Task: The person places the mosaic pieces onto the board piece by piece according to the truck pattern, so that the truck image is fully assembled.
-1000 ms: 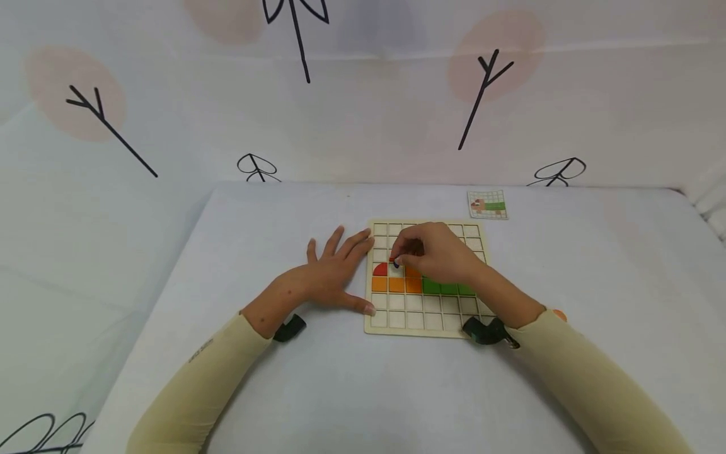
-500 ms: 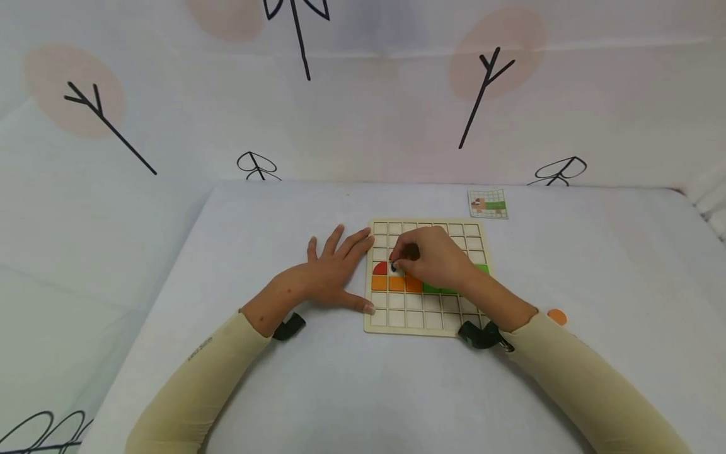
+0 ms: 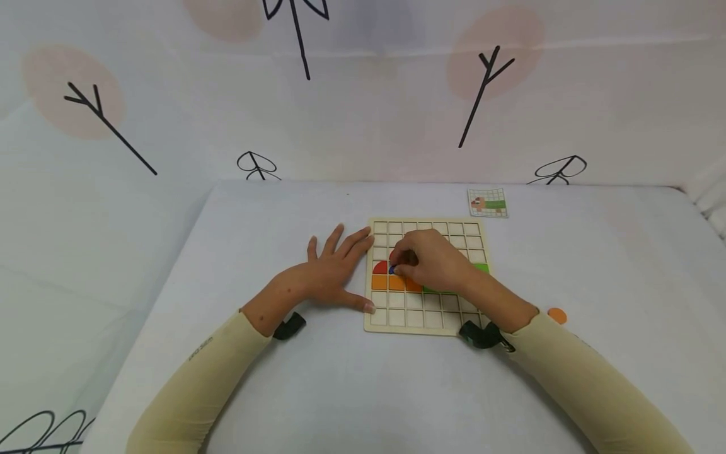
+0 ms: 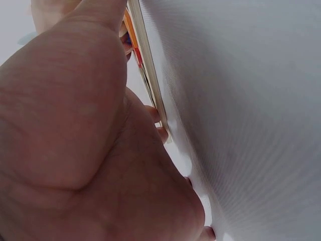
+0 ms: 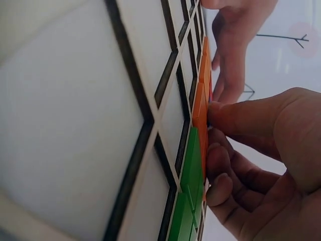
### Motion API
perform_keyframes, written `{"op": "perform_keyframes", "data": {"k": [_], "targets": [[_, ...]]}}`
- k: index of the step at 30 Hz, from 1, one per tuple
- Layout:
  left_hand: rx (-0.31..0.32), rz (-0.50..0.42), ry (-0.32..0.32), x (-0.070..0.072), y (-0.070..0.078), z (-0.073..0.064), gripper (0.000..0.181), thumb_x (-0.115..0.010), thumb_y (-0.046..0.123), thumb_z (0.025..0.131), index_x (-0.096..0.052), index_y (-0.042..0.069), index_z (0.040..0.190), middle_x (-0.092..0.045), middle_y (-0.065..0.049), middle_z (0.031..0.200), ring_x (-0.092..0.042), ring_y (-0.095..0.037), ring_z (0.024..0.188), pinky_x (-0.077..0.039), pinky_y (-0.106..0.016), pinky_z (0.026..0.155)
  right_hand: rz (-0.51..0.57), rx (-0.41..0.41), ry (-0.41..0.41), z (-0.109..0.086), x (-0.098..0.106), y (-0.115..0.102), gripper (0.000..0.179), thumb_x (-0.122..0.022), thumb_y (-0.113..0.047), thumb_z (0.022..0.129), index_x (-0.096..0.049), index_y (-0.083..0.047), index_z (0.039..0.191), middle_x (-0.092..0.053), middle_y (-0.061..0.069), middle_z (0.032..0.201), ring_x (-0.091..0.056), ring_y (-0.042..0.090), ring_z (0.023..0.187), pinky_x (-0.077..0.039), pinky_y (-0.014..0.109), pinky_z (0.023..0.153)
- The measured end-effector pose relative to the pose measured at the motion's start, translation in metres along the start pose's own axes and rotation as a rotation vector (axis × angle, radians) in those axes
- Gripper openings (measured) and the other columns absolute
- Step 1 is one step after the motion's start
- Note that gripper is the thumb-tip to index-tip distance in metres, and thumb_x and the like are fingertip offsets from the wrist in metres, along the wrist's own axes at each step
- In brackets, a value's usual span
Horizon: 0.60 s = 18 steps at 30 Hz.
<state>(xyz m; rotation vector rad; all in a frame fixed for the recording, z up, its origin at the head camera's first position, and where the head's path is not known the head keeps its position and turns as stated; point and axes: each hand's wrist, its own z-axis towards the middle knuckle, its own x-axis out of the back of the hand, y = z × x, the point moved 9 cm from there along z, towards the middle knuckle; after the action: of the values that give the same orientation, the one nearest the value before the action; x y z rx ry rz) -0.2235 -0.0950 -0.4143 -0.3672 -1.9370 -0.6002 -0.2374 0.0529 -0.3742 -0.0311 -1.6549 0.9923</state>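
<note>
A wooden grid board lies on the white table. My left hand has its fingers spread; fingertips and thumb touch the board's left edge. My right hand is over the board, thumb and fingertips pinching a small blue piece at a cell beside a rounded red piece. The fingers hide most of the blue piece. A row of orange pieces fills cells just below. Green pieces continue that row to the right, partly under my right hand; orange pieces also show in the right wrist view.
A picture card with a gridded, coloured figure lies behind the board's right corner. An orange disc lies on the table to the right, next to the right sleeve. A patterned cloth hangs behind the table.
My right hand has shifted slightly down with the blue piece, which now sits lower in the cell by the red piece. The left hand stays in place.
</note>
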Motion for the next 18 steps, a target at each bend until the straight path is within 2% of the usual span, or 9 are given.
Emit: {"op": "perform_keyframes", "data": {"k": [10, 14, 18], "targets": [[0.014, 0.013, -0.009, 0.000, -0.002, 0.001, 0.132, -0.069, 0.085, 0.080, 0.005, 0.026, 0.172, 0.017, 0.008, 0.178, 0.017, -0.042, 0.162, -0.002, -0.082, 0.117, -0.008, 0.043, 0.011, -0.001, 0.005, -0.005, 0.007, -0.077, -0.009, 0.096, -0.083, -0.010, 0.101, -0.072, -0.003, 0.095, -0.060, 0.013, 0.079, -0.052, 0.033, 0.072], [0.020, 0.003, -0.016, -0.001, -0.002, 0.001, 0.132, -0.070, 0.084, 0.080, 0.004, 0.026, 0.172, 0.017, 0.008, 0.178, 0.017, -0.041, 0.162, -0.001, -0.082, 0.117, 0.004, 0.040, 0.061, -0.009, 0.020, -0.002, 0.008, -0.074, -0.011, 0.099, -0.082, -0.011, 0.102, -0.071, -0.004, 0.094, -0.059, 0.015, 0.078, -0.051, 0.034, 0.070], [0.024, -0.005, -0.016, 0.000, -0.001, 0.002, 0.132, -0.072, 0.083, 0.079, 0.003, 0.027, 0.172, 0.017, 0.008, 0.178, 0.017, -0.042, 0.162, 0.000, -0.082, 0.117, 0.006, 0.023, 0.124, -0.028, 0.041, 0.005, 0.007, -0.073, -0.010, 0.101, -0.080, -0.012, 0.101, -0.069, -0.004, 0.093, -0.059, 0.016, 0.079, -0.049, 0.033, 0.069]]}}
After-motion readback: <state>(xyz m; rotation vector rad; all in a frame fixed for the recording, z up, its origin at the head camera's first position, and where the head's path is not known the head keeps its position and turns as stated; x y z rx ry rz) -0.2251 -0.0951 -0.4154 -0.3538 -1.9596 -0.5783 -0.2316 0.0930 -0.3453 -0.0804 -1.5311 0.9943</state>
